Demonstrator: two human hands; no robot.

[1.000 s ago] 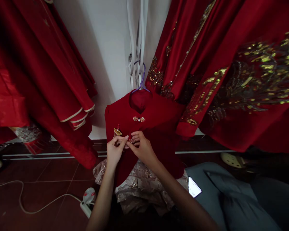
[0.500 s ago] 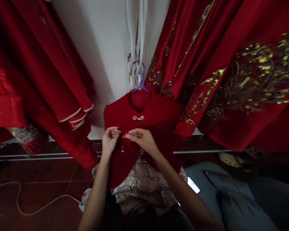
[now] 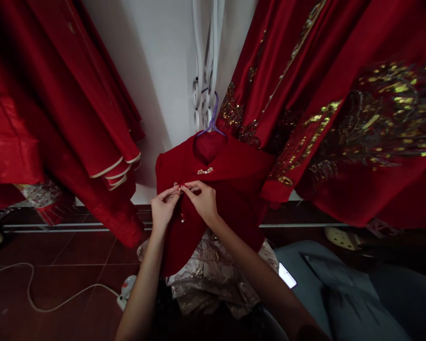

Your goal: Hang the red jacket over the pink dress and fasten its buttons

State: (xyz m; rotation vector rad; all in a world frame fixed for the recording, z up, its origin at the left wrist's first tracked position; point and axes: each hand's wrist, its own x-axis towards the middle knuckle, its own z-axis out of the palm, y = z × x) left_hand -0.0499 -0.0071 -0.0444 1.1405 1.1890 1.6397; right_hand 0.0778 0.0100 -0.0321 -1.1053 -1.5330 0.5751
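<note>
A red top (image 3: 241,166) with frog fasteners hangs in front of me on a purple hanger (image 3: 212,124). Its upper pearl clasp (image 3: 205,171) spans the front opening below the neckline. My left hand (image 3: 162,207) pinches a small pearl fastener at the left part of the front. Fingertips meeting there, my right hand (image 3: 203,200) is also closed on the fastener's loop side. The fingers hide most of that piece. Just under them a pearl button (image 3: 182,219) dangles free. A shiny beige skirt-like cloth (image 3: 213,274) lies below the top's hem.
Red garments (image 3: 92,94) hang on the left, and sequined red ones (image 3: 305,142) on the right. White metal scrollwork (image 3: 204,71) is behind the hanger. A power strip with a cord (image 3: 124,293) sits at lower left; a lit phone (image 3: 287,274) rests on grey cloth (image 3: 312,284).
My right hand has moved left and up, bringing its fingertips against those of my left hand. The piece it held apart is now at the left hand's fastener.
</note>
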